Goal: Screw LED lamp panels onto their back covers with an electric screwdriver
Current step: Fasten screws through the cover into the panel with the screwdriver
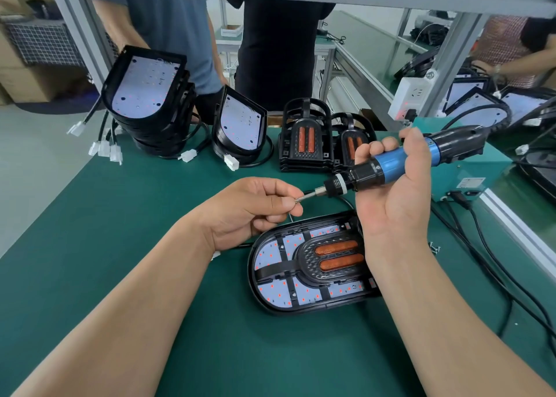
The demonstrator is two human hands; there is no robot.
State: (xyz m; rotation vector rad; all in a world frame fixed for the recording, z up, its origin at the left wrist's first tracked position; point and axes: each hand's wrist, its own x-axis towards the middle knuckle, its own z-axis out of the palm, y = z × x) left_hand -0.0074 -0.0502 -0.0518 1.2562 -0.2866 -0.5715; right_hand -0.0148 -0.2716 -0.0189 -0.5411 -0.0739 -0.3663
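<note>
Both forearms reach over the table (120, 216) above the lamp (279, 276), which lies flat there with its panel seated in its cover. The left grip (249, 210) pinches the bit (307, 197) at its tip, probably seating a screw. The right grip (391, 192) wraps the screwdriver (391, 163), palm up and nearly level. This screw looks not yet driven. Whether the stacked lamps (144, 101) behind are finished, I cannot tell.

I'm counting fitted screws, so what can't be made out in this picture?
Head view:
- Whether the bit tip carries a screw: the left hand pinches over it.
- Right end of the lamp: behind the right hand gripping the screwdriver.
- What the small metal pieces beside the right forearm are: too small.
</note>
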